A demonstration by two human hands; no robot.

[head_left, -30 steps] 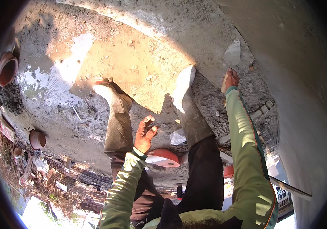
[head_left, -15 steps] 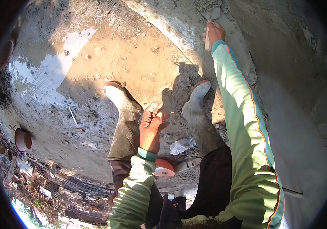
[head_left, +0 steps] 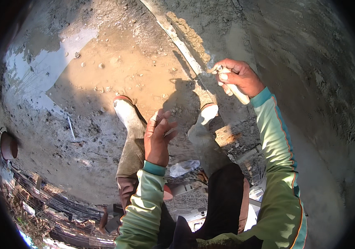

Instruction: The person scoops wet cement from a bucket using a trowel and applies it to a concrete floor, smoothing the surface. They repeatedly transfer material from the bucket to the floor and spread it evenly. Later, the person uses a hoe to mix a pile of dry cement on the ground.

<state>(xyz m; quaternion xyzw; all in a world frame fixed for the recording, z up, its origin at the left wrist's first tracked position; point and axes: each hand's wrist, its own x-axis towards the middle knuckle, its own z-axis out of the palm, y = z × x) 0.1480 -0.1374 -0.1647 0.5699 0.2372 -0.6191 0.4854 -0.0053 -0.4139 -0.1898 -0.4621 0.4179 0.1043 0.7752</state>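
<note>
Trowel [head_left: 238, 92], its pale handle gripped in the right hand [head_left: 236, 78], sits above the lower end of a long pale strip [head_left: 179, 41] that runs along the left edge of a grey, mortar-covered surface [head_left: 231, 39]. Fingers and thumb close around the handle near its metal neck; the blade is hard to make out, and I cannot tell whether it touches anything. On the strip's right side lies a sunlit patch of rough mortar [head_left: 190, 35]. The left hand [head_left: 156, 141] holds nothing visible, its fingers loosely bent, between the left boot [head_left: 128, 128] and the right boot [head_left: 205, 139]. A crumpled clear plastic bag [head_left: 184, 168] lies beside the right boot. Wet, pebbly ground [head_left: 123, 70] spreads in front of the boots, with a thin white stick [head_left: 71, 128] and, near its left edge, a brownish pot [head_left: 8, 146].
</note>
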